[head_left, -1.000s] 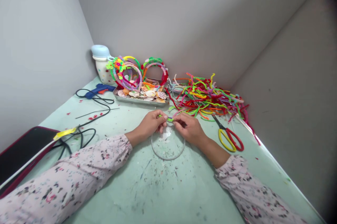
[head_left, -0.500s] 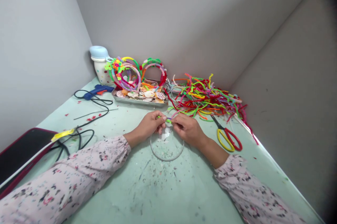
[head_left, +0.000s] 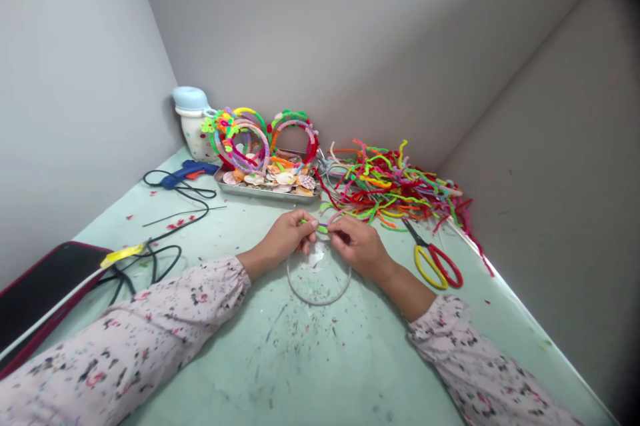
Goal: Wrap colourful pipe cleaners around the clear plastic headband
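A thin grey ring (head_left: pixel 319 304) hangs in a loop below my two hands, over the table. Its upper part runs between my fingers, where short lengths of bright green and purple pipe cleaner (head_left: pixel 323 229) lie along it. My left hand (head_left: pixel 286 237) pinches the ring at its upper left, thumb against the fingers. On the other side, my right hand (head_left: pixel 361 246) is closed with its fingertips on the pipe cleaner; a pink strand shows just above them. The fingers hide how the strands are wound. A small white patch (head_left: pixel 315 256) shows inside the loop.
Shells fill a metal tray (head_left: pixel 265 193), with decorated headbands (head_left: pixel 247 146) standing on them. A pile of pipe cleaners (head_left: pixel 390 179) and scissors (head_left: pixel 434 266) lie right. Leftward are a glue gun (head_left: pixel 187 174), a black cable (head_left: pixel 197 216), a cup (head_left: pixel 193 123) and a dark tablet-like object (head_left: pixel 55 279).
The whole view has shifted slightly. Both hands keep their hold at the top of the ring, with only a slight movement of the fingers.
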The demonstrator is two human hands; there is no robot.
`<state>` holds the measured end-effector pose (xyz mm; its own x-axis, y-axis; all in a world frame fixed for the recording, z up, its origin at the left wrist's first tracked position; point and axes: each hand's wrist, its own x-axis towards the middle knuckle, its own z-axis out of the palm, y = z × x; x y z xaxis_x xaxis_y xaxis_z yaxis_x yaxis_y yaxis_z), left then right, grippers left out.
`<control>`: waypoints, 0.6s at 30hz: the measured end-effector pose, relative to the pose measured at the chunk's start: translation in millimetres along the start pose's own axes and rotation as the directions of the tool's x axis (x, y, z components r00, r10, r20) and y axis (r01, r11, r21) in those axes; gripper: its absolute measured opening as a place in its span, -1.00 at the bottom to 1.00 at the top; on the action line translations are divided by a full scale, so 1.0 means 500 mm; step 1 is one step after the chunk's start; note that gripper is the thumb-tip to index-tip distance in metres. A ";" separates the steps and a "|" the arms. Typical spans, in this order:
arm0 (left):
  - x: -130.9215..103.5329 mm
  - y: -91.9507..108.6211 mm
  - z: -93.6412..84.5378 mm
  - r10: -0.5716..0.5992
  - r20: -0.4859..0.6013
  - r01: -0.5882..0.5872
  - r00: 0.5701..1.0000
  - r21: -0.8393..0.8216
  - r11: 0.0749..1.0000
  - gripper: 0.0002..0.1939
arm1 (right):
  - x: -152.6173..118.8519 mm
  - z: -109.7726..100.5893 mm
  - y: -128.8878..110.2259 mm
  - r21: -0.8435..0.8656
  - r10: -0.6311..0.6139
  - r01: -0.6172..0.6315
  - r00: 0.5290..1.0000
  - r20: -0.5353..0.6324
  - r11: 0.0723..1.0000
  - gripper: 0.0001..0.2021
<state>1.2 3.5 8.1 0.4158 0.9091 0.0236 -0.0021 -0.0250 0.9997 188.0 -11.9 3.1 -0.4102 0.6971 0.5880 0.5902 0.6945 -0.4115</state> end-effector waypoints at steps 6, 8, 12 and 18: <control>0.000 -0.002 -0.001 -0.007 0.016 0.007 1.000 0.002 1.000 -0.75 | 0.000 0.000 0.002 -0.018 -0.023 0.023 0.999 0.032 1.000 -0.82; 0.001 -0.002 -0.001 -0.008 0.016 0.008 1.000 0.003 1.000 -0.75 | 0.000 -0.001 0.003 -0.035 -0.032 0.034 0.998 0.048 0.999 -0.82; 0.001 -0.001 0.000 -0.019 0.013 0.020 1.000 -0.008 1.000 -0.75 | -0.002 -0.003 0.004 -0.057 -0.052 0.056 0.996 0.073 0.997 -0.83; 0.001 0.000 0.000 -0.013 0.012 0.014 1.000 -0.011 1.000 -0.76 | -0.001 -0.002 0.003 -0.027 -0.045 0.047 0.997 0.056 0.999 -0.83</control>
<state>1.3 4.0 8.0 0.4266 0.9044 0.0100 -0.0063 -0.0081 0.9999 189.6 -11.4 3.2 -0.4747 0.6740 0.5660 0.5887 0.7212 -0.3650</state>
